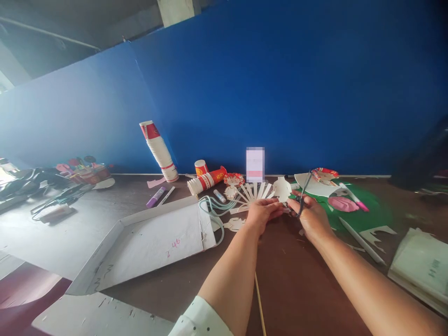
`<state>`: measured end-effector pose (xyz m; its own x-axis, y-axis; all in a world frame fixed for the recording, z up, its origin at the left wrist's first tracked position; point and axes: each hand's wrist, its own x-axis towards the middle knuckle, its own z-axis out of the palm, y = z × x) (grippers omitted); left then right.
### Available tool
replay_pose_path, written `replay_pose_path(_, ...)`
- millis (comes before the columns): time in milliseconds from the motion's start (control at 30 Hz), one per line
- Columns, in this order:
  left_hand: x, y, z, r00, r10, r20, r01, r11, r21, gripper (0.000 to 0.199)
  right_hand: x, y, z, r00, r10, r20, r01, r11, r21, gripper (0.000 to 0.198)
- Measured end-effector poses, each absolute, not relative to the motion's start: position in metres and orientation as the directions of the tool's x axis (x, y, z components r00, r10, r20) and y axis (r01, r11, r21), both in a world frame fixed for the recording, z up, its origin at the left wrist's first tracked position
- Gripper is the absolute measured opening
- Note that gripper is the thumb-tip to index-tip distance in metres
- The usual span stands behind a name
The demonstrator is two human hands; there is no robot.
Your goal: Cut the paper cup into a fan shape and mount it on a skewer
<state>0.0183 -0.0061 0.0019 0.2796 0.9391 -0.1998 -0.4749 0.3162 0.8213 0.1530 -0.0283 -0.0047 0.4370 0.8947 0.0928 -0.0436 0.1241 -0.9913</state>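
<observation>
My left hand (263, 214) is closed on a white paper cup cut into strips (257, 191), which fan out beyond the fingers. The base of the cup is hidden behind that hand. Just to the right, my right hand (310, 215) grips a pair of dark-handled scissors (300, 201), its blades pointing up and away from me. Near the fingertips lies a curled white paper piece (282, 189). White paper cut-outs (234, 224) rest by my left wrist.
A shallow white cardboard box lid (150, 242) lies at left, with a pale cable (219, 210) beside it. Behind stand stacked paper cups (159, 151) and a blue partition (266, 84). At right are a green sheet (374, 205), a pink marker (355, 198) and a notebook (422, 263).
</observation>
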Motion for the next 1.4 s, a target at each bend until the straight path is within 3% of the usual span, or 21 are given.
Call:
replay_pose_path(333, 0.018, -0.006, 0.002, 0.279, 0.939, -0.201, -0.466, 0.316, 0.826, 0.011, 0.150, -0.029, -0.005, 0.405, 0.909, 0.099, 0.014, 0.102, -0.995, 0.055)
replay_pose_path(633, 0.017, -0.004, -0.001, 0.276, 0.944, -0.183, -0.505, 0.304, 0.808, 0.016, 0.149, -0.033, 0.000, 0.385, 0.918, 0.099, 0.054, 0.085, -0.995, 0.060)
replay_pose_path(1400, 0.018, -0.006, 0.001, 0.278, 0.939, -0.202, -0.472, 0.317, 0.823, 0.010, 0.146, -0.037, 0.006, 0.398, 0.914, 0.078, 0.089, 0.046, -0.995, 0.049)
